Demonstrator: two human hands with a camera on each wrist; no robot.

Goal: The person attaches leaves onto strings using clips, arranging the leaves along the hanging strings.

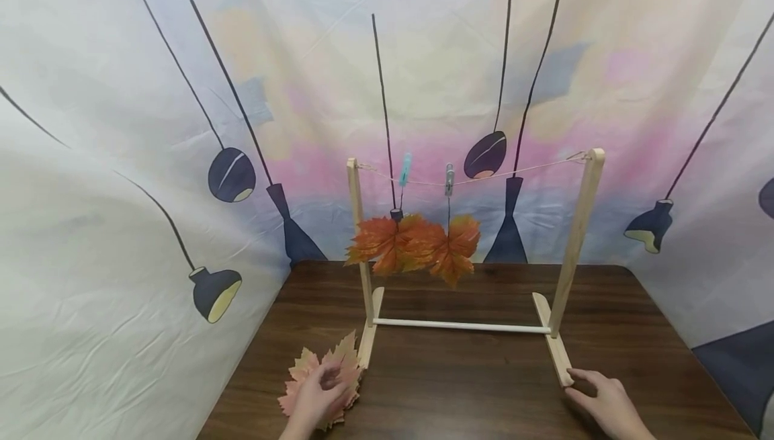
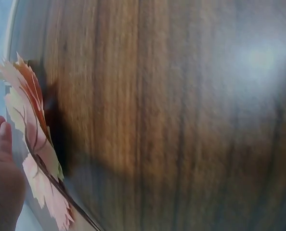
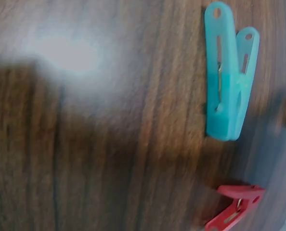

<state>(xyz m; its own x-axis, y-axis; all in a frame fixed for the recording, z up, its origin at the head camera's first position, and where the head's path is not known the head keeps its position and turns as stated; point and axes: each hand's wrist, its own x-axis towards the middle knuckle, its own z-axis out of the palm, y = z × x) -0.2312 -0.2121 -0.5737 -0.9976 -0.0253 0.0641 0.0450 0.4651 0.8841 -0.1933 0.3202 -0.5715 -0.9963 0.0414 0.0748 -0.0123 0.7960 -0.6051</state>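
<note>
My left hand (image 1: 320, 393) hovers over a stack of pale pink artificial maple leaves (image 1: 299, 376), its fingers relaxed. In the left wrist view the leaves (image 2: 34, 130) show their dark stem, and the hand (image 2: 3, 178) appears beside them without gripping. My right hand (image 1: 607, 403) is at the front end of the wooden stand's right foot (image 1: 559, 359), thumb and forefinger spread; whether it touches the wood I cannot tell. Near it, in the right wrist view, lie a teal clothespin (image 3: 222, 86) and a red clothespin (image 3: 237, 207).
Orange maple leaves (image 1: 447, 248) hang from the stand's string (image 1: 514, 171), held by a teal clothespin (image 1: 406, 169) and a greyish clothespin (image 1: 449, 180). A white rod (image 1: 459, 325) joins the two posts. Behind the brown table (image 1: 447, 386) is a lamp-printed cloth (image 1: 423, 91).
</note>
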